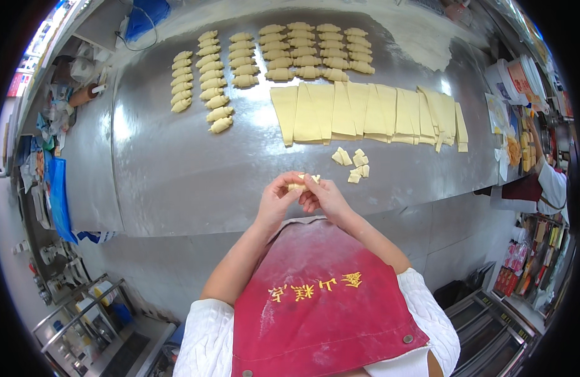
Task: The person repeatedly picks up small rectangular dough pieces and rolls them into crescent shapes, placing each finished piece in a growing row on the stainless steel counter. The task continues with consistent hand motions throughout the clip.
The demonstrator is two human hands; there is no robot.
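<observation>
Near the front edge of the steel work table [186, 179], my left hand [279, 191] and my right hand [324, 193] hold one small piece of rolled dough [297, 186] between their fingertips. To the right of my hands lie several small dough scraps [355, 165]. Beyond them, a row of overlapping flat dough strips [379, 113], many of them tapered, spreads towards the right. Rolled, croissant-shaped dough pieces [280, 61] lie in several columns at the back and left of the strips.
Flour [422, 42] covers the back right of the table. White plastic buckets [521, 80] stand at the right end. A co-worker [549, 186] is at the far right. A rolling pin [84, 94] and a blue plastic bag [61, 198] are at the left.
</observation>
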